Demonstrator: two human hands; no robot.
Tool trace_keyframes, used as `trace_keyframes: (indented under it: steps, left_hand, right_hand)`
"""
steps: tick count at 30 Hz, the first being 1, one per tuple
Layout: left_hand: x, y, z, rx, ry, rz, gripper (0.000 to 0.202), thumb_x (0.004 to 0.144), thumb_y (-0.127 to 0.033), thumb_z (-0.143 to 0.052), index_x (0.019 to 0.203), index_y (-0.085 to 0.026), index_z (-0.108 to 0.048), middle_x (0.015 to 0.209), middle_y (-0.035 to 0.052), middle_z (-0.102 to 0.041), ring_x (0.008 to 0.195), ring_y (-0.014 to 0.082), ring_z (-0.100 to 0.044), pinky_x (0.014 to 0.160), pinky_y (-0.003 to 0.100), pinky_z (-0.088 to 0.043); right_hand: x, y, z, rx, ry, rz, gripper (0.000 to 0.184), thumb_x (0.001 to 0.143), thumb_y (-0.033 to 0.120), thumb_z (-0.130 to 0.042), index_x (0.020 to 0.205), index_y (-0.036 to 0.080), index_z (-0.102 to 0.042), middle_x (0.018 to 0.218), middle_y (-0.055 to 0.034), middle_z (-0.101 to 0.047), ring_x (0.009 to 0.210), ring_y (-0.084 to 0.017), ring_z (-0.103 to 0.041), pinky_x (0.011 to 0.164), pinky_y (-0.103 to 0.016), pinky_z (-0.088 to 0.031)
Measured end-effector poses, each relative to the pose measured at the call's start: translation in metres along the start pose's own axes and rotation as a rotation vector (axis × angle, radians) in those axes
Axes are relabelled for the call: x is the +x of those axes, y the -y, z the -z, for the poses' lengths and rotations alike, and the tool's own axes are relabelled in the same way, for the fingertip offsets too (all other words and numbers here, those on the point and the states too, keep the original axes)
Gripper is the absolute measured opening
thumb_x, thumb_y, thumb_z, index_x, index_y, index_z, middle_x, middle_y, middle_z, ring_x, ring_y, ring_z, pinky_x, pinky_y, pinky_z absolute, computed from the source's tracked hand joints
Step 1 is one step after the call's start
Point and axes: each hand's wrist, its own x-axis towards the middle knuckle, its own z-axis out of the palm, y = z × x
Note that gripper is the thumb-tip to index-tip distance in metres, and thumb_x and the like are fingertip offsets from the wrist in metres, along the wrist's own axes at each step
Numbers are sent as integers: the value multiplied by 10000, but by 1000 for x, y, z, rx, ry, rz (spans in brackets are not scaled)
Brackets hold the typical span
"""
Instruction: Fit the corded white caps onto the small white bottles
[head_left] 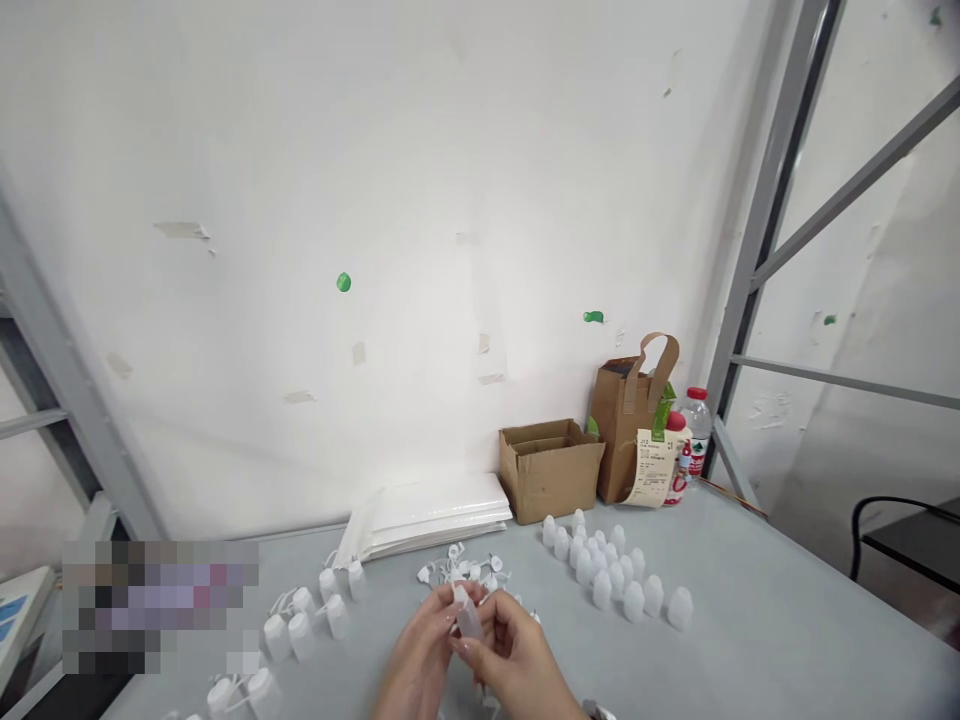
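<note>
Both hands come together low in the middle of the head view, around a small translucent white plastic piece (469, 617). My left hand (429, 640) pinches it from the left, with its fingertips near the top end. From the other side, the thumb and curled fingers of my right hand (517, 650) grip it lower down. Just beyond the fingers lies a loose pile of small white caps with thin tails (474, 571). Several capped white cylinders (301, 636) stand to the left, and a group of dome-topped translucent pieces (602, 590) stands to the right.
Flat white packets (431, 510) are stacked against the wall. Beside them stand an open cardboard box (559, 485), a brown paper bag (616, 430) and a red-capped water bottle (698, 425). Grey metal posts (772, 200) frame the table (750, 590). A patch at the left is pixelated.
</note>
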Motion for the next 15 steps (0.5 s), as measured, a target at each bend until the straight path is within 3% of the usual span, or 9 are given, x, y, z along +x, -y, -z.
trace_keyframes:
  steps: [3, 7, 11, 15]
  left_hand:
    - [0, -1, -3, 26, 24, -28, 228, 645, -337, -652, 806, -177, -675, 735, 43, -667, 730, 205, -575, 625, 293, -401]
    - [0, -3, -2, 16, 8, 7, 234, 677, -328, -622, 837, -163, -664, 692, 31, -640, 613, 161, -527, 515, 271, -365]
    - [0, -2, 1, -11, -12, 18, 228, 674, -322, -621, 829, -161, -665, 699, 30, -647, 596, 156, -523, 511, 273, -358]
    - [0, 2, 0, -31, -18, 20, 213, 671, -290, -625, 827, -157, -684, 728, 49, -676, 703, 195, -576, 568, 281, -382]
  right_hand:
    - [0, 1, 1, 4, -6, 21, 352, 625, 463, -708, 664, 195, -483, 589, 49, -514, 526, -102, -481, 511, -227, -392]
    - [1, 8, 1, 37, 100, -55, 379, 617, 496, -696, 761, 170, -564, 612, 27, -533, 561, -122, -504, 568, -262, -411]
    - [1, 12, 0, 2, 119, -101, 395, 621, 510, -676, 772, 156, -587, 602, 19, -532, 567, -130, -509, 583, -270, -407]
    - [-1, 8, -1, -32, 79, -68, 289, 648, 421, -660, 730, 180, -523, 613, 25, -539, 576, -134, -518, 576, -259, -413]
